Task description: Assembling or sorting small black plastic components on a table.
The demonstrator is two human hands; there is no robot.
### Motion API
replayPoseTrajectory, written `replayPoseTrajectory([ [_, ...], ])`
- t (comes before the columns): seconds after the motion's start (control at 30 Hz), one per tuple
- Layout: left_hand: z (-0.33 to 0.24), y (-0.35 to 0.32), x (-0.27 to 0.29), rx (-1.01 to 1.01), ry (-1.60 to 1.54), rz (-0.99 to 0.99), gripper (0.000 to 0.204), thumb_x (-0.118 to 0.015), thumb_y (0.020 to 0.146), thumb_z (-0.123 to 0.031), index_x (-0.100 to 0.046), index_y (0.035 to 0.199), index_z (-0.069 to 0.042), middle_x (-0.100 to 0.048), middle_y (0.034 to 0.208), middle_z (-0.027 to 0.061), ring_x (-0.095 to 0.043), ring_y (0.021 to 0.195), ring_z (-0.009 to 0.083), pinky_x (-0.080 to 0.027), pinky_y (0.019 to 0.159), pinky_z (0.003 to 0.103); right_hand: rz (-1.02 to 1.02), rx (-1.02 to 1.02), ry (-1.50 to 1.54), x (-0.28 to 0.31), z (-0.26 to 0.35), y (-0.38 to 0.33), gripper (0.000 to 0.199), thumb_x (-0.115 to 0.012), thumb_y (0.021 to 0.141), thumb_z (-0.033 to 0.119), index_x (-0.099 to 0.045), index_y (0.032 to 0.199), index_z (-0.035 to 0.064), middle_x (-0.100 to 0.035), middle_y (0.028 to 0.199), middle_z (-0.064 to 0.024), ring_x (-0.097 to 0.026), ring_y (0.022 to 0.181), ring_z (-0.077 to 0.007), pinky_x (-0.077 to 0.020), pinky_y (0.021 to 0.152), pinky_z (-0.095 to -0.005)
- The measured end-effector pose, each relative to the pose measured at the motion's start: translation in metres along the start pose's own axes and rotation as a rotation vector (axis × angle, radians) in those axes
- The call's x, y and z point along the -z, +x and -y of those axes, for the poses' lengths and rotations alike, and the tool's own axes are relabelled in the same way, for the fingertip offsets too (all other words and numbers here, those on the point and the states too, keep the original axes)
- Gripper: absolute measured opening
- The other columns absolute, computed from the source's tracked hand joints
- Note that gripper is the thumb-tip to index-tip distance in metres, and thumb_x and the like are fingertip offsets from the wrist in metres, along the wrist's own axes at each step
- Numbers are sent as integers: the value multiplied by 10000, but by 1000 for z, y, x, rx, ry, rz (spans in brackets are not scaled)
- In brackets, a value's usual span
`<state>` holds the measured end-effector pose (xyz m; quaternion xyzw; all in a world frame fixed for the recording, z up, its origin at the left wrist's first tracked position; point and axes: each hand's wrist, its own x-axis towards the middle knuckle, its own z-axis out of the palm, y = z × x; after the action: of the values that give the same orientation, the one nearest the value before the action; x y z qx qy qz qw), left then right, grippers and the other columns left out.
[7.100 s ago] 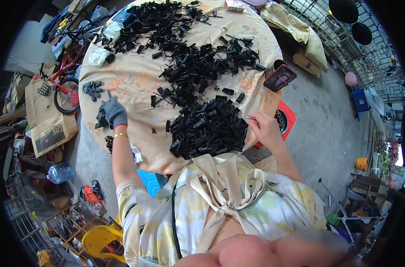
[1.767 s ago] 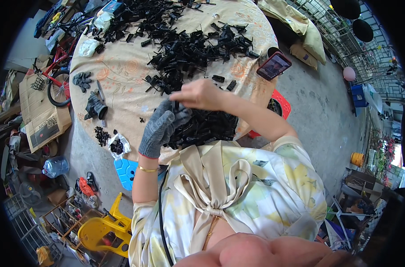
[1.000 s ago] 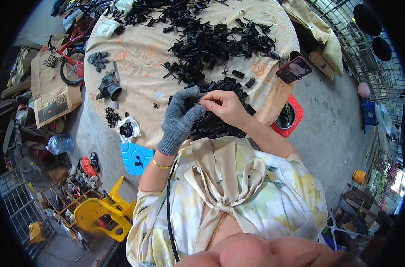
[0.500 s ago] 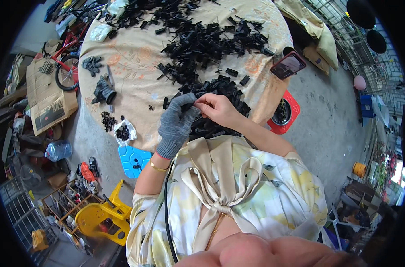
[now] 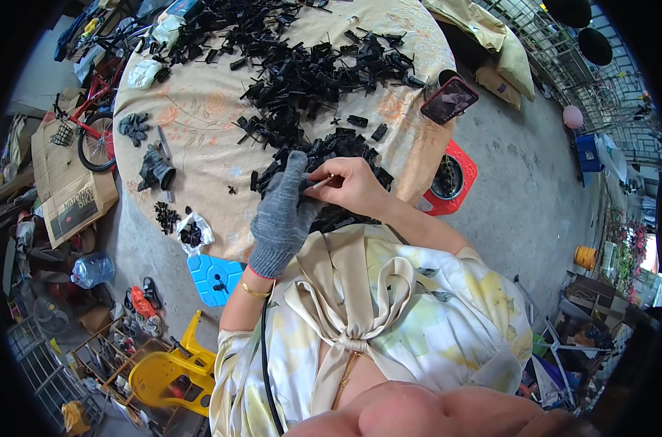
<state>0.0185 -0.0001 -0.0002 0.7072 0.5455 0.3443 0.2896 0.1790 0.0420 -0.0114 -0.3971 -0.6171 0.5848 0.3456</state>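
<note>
Round table draped in a beige floral cloth (image 5: 200,138), the landmark for all positions below, strewn with small black plastic parts. Left hand in a grey knitted glove (image 5: 281,215), at the table's near edge, fingers curled around a small black plastic piece (image 5: 307,188) held just above the near heap of black parts (image 5: 331,156). Bare right hand (image 5: 351,187), touching the glove from the right, thumb and forefinger pinched together on a thin pale sliver at that piece; what the sliver is cannot be made out at this size. Handling note: the work likely goes best with the gloved grip steady and the pinch made close to the piece. Dark-screened phone (image 5: 450,100) at the table's right edge. Blue plastic block (image 5: 214,269) on the floor below its near-left edge.
</note>
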Motion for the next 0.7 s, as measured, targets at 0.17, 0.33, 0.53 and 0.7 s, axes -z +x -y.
replayPoseTrajectory([
  [0.17,9,-8,10,50,-587,-130,605,-697,706,-42,-409,1234,22,-550,1114,144,-574,987,255,-454,879,349,-22,-127,243,14,4,1,146,-696,739,53,-644,869,10,-606,739,19,-515,627,-18,-422,567,-166],
  [0.33,7,-11,22,515,-1384,299,398,-693,704,-116,-508,1030,17,-580,957,124,-603,893,253,-496,821,392,216,-168,405,11,3,3,158,-703,742,62,-645,879,9,-603,747,28,-505,669,-11,-412,599,-162],
  [0.53,9,-4,20,616,-1087,375,312,-679,713,-221,-509,892,-31,-606,845,105,-626,731,173,-528,677,303,281,-111,233,9,5,4,213,-690,756,73,-626,947,4,-588,737,26,-502,664,-15,-420,601,-176],
  [0.7,6,-6,14,576,-1211,133,172,-646,784,-91,-494,844,-39,-600,819,69,-596,738,133,-501,690,247,122,-132,200,3,6,-2,244,-614,821,89,-563,1047,13,-542,700,40,-482,647,-18,-407,600,-173],
])
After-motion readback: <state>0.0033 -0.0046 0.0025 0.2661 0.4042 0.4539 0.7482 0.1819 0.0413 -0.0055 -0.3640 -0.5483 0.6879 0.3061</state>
